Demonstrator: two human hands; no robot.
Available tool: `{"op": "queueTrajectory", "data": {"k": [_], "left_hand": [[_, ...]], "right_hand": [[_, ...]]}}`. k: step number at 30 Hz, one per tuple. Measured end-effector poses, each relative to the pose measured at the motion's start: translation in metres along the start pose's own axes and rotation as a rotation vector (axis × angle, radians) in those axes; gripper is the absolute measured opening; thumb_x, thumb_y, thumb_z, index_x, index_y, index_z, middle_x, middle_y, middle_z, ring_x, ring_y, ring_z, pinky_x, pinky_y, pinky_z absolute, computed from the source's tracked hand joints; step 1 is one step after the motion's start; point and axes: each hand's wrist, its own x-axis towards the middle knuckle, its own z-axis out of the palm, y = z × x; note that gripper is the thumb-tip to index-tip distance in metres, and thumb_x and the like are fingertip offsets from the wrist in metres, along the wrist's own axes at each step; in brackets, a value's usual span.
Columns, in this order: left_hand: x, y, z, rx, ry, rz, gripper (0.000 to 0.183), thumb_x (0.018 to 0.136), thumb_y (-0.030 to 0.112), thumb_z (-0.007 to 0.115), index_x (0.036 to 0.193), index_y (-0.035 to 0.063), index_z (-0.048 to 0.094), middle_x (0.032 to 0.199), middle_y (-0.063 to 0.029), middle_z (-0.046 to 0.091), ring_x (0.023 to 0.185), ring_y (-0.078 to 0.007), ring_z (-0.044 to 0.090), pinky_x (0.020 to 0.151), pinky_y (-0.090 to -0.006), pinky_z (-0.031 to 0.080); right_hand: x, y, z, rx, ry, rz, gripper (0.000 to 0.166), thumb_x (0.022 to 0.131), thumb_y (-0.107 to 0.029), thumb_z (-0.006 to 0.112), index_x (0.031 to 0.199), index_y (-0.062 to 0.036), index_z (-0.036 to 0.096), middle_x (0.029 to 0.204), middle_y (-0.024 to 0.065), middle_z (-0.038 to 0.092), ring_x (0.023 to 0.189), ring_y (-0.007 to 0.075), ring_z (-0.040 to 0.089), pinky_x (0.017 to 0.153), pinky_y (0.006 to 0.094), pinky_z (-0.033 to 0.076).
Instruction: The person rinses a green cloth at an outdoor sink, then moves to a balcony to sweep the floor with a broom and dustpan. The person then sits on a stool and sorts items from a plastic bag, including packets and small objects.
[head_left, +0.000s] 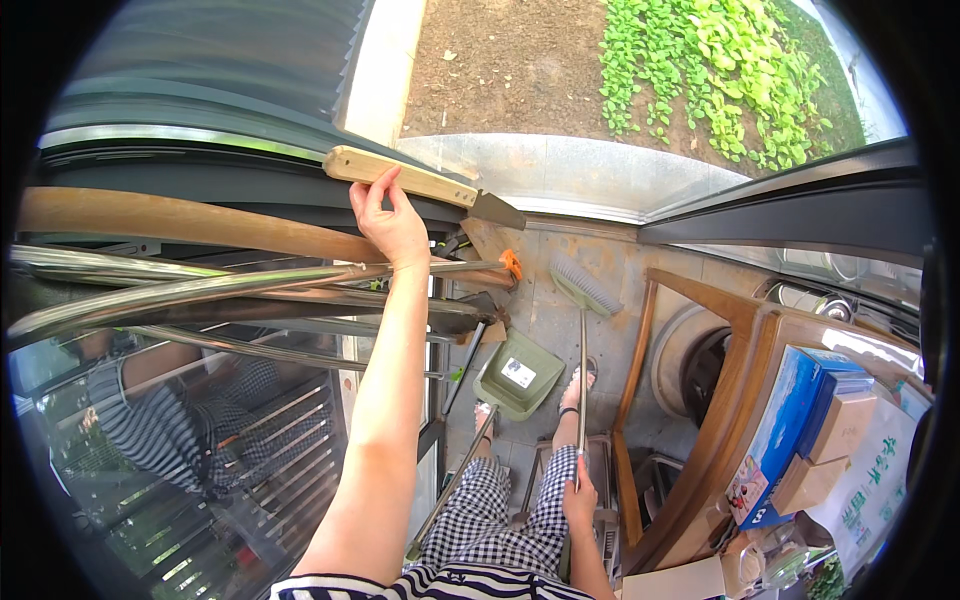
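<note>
My left hand reaches far forward and pinches the wooden handle of a hand tool. The tool's dark flat metal blade points right; its exact kind cannot be told. By my right thigh, my right hand grips the metal pole of a long-handled broom. Its pale green head with grey bristles rests on the tiles ahead of my feet. Between the broom and the glass wall sits a green dustpan with a sticker, its long handle slanting back beside my left leg.
Metal poles and a thick wooden handle lean on the left under my forearm. A wooden table bearing boxes stands right, near a round pot. Beyond the door threshold lies a planted bed.
</note>
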Motion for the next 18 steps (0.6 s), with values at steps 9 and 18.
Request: {"op": "queueTrajectory", "data": {"k": [9,18], "left_hand": [[-0.018,-0.029,0.023,0.064,0.016,-0.163,0.034,0.073,-0.005,0.050,0.102,0.0047,0.063,0.108,-0.0070,0.040,0.077,-0.0152,0.044,0.076,-0.0276,0.040],[-0.011,-0.045,0.030,-0.192,0.093,-0.637,0.018,0.074,-0.006,0.054,0.086,0.0030,0.065,0.113,-0.0061,0.043,0.089,-0.0152,0.050,0.082,-0.0269,0.041]], "right_hand": [[0.004,0.010,0.001,0.003,-0.007,0.006,0.056,0.077,-0.003,0.051,0.131,-0.0135,0.042,0.121,0.0195,0.052,0.111,0.0340,0.051,0.092,0.0365,0.041],[0.011,0.033,0.012,-0.084,0.126,-0.154,0.060,0.077,-0.007,0.054,0.133,-0.0263,0.040,0.105,0.0219,0.059,0.089,0.0402,0.058,0.078,0.0432,0.046]]}}
